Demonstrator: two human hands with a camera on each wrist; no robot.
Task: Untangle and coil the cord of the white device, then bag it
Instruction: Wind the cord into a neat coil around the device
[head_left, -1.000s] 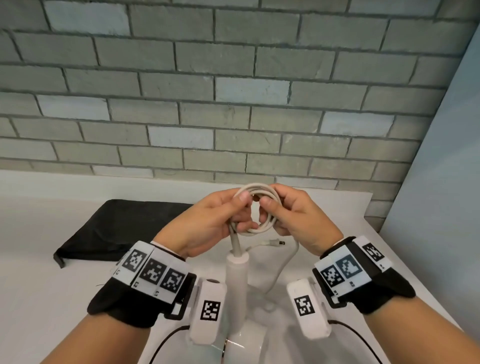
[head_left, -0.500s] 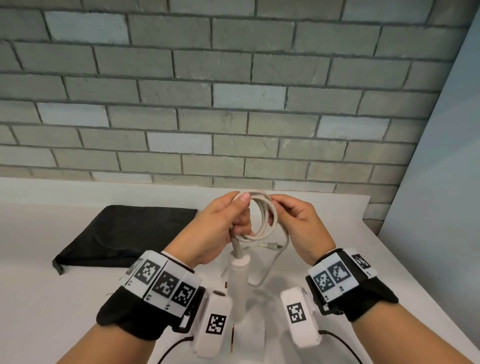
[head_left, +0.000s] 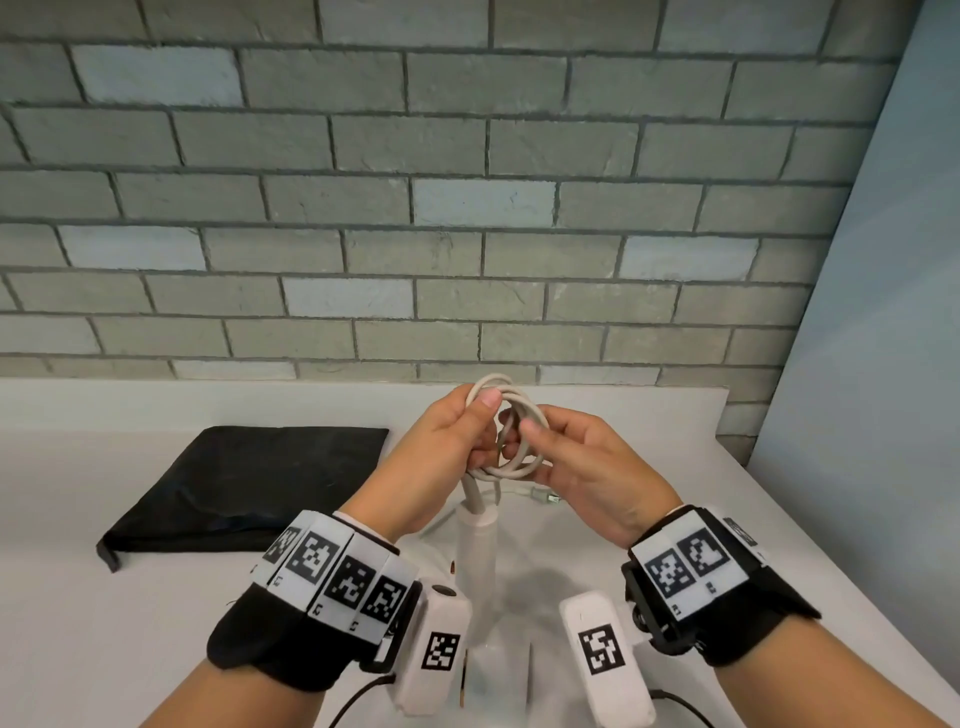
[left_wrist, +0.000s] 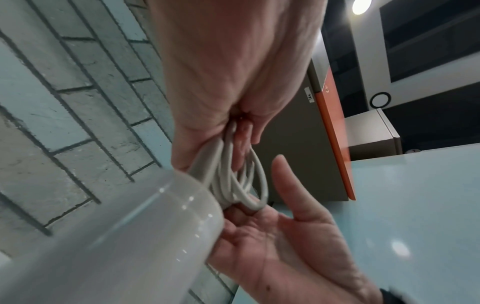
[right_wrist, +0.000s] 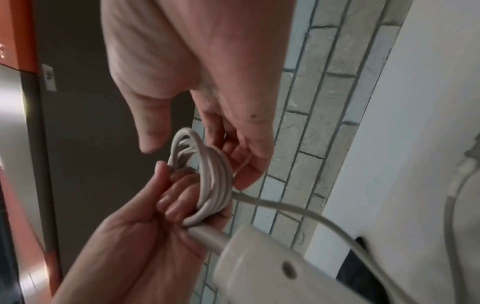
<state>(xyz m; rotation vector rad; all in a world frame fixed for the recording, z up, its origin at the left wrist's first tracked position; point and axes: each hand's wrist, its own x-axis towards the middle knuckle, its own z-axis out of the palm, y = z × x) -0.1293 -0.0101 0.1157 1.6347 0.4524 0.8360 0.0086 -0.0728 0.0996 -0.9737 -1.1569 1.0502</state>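
The white device hangs upright by its cord over the white counter, its handle close up in the left wrist view. My left hand grips the coiled white cord just above the handle, thumb on top of the loops. My right hand holds the coil's right side, fingers curled behind the strands and the thumb lifted off. A short tail with the plug hangs below the coil. The black bag lies flat to the left.
A grey brick wall stands just behind the counter. A pale blue panel closes off the right side, where the counter's edge runs diagonally. The bag's near corner overhangs slightly at the left.
The long loose loop that hung below the hands has been wound onto the coil. Only a short tail with the plug now hangs. Both hands stayed on the coil.
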